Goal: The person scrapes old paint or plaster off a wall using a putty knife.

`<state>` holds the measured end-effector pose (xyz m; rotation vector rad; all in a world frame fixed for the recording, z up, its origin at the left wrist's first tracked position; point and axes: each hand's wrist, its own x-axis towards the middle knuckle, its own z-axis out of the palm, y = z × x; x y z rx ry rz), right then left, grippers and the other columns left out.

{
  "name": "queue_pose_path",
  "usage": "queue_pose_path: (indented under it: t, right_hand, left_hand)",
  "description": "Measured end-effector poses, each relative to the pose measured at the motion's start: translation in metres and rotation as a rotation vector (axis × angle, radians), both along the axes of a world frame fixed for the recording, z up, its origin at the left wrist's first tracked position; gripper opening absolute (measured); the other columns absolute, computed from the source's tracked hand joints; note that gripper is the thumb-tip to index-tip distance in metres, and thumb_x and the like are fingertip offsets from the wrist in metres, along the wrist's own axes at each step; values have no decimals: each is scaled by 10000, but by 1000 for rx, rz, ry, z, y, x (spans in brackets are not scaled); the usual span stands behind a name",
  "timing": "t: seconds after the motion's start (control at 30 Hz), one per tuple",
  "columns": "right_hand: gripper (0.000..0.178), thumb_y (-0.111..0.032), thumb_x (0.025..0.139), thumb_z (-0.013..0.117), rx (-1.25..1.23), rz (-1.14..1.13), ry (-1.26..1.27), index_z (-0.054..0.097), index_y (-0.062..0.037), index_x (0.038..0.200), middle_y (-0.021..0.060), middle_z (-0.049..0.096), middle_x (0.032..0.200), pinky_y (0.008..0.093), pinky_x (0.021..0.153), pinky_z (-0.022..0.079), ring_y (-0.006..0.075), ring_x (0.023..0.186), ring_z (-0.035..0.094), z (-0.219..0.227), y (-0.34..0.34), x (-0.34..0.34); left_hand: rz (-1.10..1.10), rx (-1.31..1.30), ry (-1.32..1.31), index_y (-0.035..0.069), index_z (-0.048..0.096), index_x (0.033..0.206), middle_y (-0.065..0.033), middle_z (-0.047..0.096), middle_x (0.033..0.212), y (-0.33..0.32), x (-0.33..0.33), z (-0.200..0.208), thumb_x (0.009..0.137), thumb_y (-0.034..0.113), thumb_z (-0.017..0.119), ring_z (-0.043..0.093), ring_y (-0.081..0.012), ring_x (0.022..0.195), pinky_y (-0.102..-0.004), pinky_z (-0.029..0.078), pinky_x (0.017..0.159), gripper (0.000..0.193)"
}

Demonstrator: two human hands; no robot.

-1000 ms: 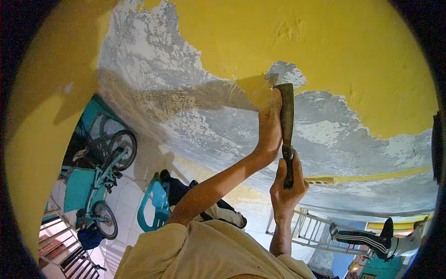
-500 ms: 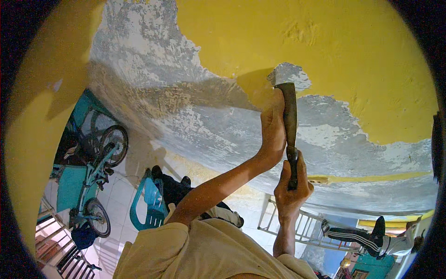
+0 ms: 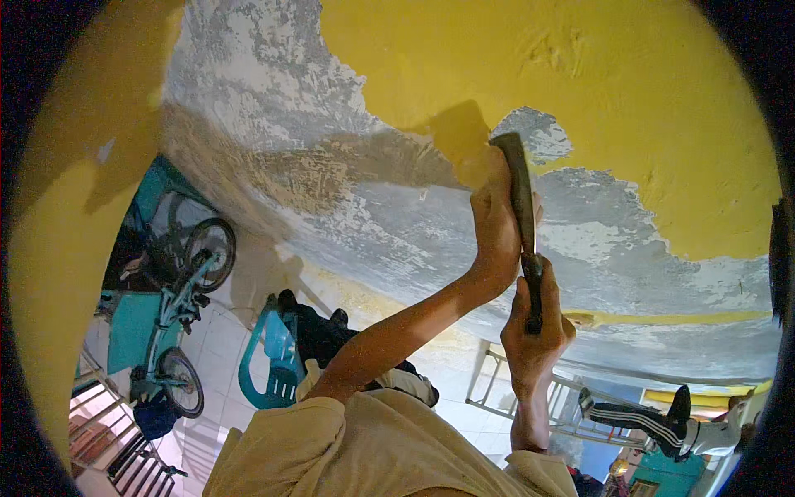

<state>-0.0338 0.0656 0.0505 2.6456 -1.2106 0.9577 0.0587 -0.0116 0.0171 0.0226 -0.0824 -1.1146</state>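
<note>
My right hand [image 3: 538, 352] is closed around the black handle of a machete [image 3: 520, 190]. Its dark, broad blade points up, with the squared tip at the edge of the yellow paint. My left hand [image 3: 495, 219] is closed on the blade from the left, and a fingertip shows past the blade's other side; the remaining fingers are mostly hidden. In front is a wall [image 3: 596, 74] with yellow paint above and ragged, bare grey plaster [image 3: 397, 228] below. A small bare patch [image 3: 538, 137] lies just right of the blade tip.
At lower left stand a teal bicycle [image 3: 166, 319] and a metal gate [image 3: 108, 443]. A green plastic chair [image 3: 269, 364] is by my left elbow. A ladder [image 3: 505, 389] stands at lower right, with another person [image 3: 654, 422] in striped trousers on it.
The machete and both hands have shifted slightly right and up in view, and the blade leans a little more to the left. Both hands keep their hold.
</note>
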Motion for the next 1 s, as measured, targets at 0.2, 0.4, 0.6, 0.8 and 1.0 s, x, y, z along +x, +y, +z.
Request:
queue_pose_path:
  t: [0.2, 0.4, 0.6, 0.8, 1.0]
  right_hand:
    - [388, 7, 808, 613, 28, -31, 30, 524, 0, 1185, 140, 647, 1024, 289, 559, 507, 223, 751, 677, 13, 6, -6]
    - [373, 14, 811, 607, 132, -97, 70, 526, 17, 1176, 145, 642, 1042, 297, 615, 522, 221, 815, 674, 16, 5, -15]
    - [333, -36, 863, 563, 87, -101, 101, 525, 22, 1188, 193, 644, 999, 306, 643, 512, 236, 851, 666, 24, 10, -12]
    - [383, -18, 808, 614, -12, -57, 154, 528, -5, 1181, 122, 637, 1066, 286, 518, 500, 220, 685, 674, 20, 4, -20]
    - [371, -24, 799, 623, -3, -81, 175, 542, 8, 1160, 130, 637, 1063, 279, 512, 495, 205, 683, 675, 22, 6, -18]
  left_hand:
    - [4, 77, -73, 163, 357, 702, 71, 280, 594, -5, -18, -9, 916, 197, 489, 279, -52, 488, -213, 234, 446, 254]
    - [49, 137, -322, 153, 348, 715, 58, 282, 638, 1, -18, -8, 920, 177, 479, 290, -49, 558, -210, 244, 480, 245]
    - [-57, -7, -114, 140, 345, 707, 53, 294, 624, 1, -20, -7, 920, 185, 481, 291, -50, 534, -217, 251, 481, 256]
    - [-46, 12, -168, 136, 346, 705, 48, 301, 621, 1, -24, -6, 934, 216, 456, 293, -57, 528, -220, 260, 485, 266]
    - [-43, 49, -123, 124, 350, 704, 40, 301, 605, 3, -24, -4, 940, 239, 455, 280, -62, 500, -229, 260, 457, 283]
